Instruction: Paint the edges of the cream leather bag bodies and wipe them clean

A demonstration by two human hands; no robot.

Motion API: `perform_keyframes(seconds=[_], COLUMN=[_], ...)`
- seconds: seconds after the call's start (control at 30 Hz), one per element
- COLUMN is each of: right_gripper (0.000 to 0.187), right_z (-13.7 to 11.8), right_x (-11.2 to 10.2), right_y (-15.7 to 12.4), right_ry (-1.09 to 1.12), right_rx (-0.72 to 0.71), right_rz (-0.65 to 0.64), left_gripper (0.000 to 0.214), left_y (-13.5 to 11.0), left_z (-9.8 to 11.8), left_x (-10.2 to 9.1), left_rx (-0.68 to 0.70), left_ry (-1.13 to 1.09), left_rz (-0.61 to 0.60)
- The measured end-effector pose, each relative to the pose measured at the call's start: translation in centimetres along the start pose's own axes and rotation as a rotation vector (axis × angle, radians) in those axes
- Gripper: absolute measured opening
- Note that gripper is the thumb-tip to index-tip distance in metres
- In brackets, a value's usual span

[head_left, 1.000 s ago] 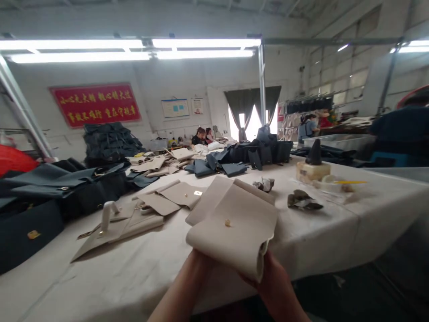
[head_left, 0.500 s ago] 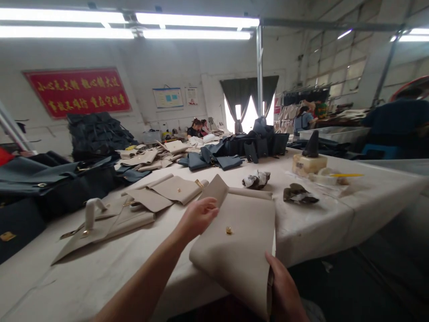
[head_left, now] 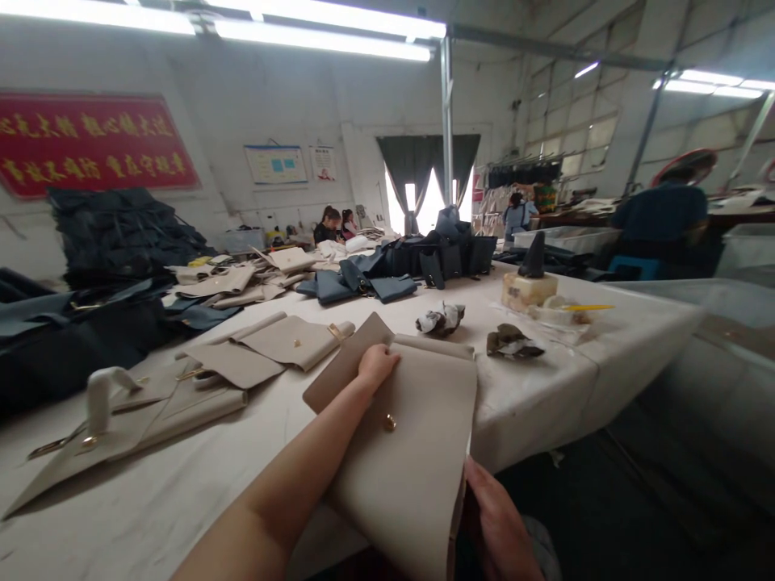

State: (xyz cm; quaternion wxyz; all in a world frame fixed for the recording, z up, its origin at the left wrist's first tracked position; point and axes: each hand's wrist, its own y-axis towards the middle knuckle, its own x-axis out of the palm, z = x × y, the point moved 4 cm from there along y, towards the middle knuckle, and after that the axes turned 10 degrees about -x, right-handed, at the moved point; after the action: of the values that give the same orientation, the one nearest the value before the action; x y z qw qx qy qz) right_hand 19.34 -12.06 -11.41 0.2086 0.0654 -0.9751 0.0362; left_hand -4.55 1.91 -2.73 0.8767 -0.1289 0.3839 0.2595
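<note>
A beige leather bag panel curves up from my hands, with a small gold stud on its face. My left hand lies on its upper part, beside a folded-back, darker flap. My right hand grips the panel's near right edge, with the fingers partly hidden behind it. Other beige leather pieces lie on the white-covered table to the left, apart from both hands.
Dark navy bags are piled beyond the table's left side. Crumpled scraps and a cream block with a black cone sit ahead. Co-workers sit far off; another person is at the right.
My left hand has moved onto the top of the panel, and the panel has flattened and tilted. The whole scene has shifted left in view.
</note>
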Motion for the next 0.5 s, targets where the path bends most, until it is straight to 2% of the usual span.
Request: perform_keyframes(seconds=[0.07,0.13,0.23,0.33,0.37,0.43,0.5], right_gripper=[0.050,0.045,0.035,0.036,0.039,0.043,0.039], right_z=[0.2,0.4,0.7,0.7,0.6,-0.5,-2.9], right_x=[-0.5,-0.6,0.1,0.4,0.0,-1.5,-3.1], right_y=[0.2,0.4,0.6,0.7,0.8,1.2,1.8], right_ry=[0.009,0.026,0.130,0.205,0.147,-0.134,-0.503], right_rx=[0.003,0.018,0.073,0.110,0.098,-0.017,-0.273], right_rz=[0.051,0.073,-0.026,-0.141,-0.144,-0.081,0.071], left_gripper=[0.020,0.016,0.017,0.017,0.016,0.016,0.018], left_y=[-0.4,-0.6,-0.4,-0.1,0.0,0.5,1.0], left_z=[0.3,0.5,0.1,-0.7,-1.0,-1.5,-2.0], left_x=[-0.4,-0.7,-0.4,0.4,0.5,0.6,0.6], left_rx=[0.058,0.058,-0.060,-0.176,-0.204,-0.259,-0.309], left_ry=[-0.012,-0.156,-0.468,-0.593,-0.631,-0.713,-0.779], left_rz=[0.070,0.071,-0.119,-0.379,-0.452,-0.569,-0.646])
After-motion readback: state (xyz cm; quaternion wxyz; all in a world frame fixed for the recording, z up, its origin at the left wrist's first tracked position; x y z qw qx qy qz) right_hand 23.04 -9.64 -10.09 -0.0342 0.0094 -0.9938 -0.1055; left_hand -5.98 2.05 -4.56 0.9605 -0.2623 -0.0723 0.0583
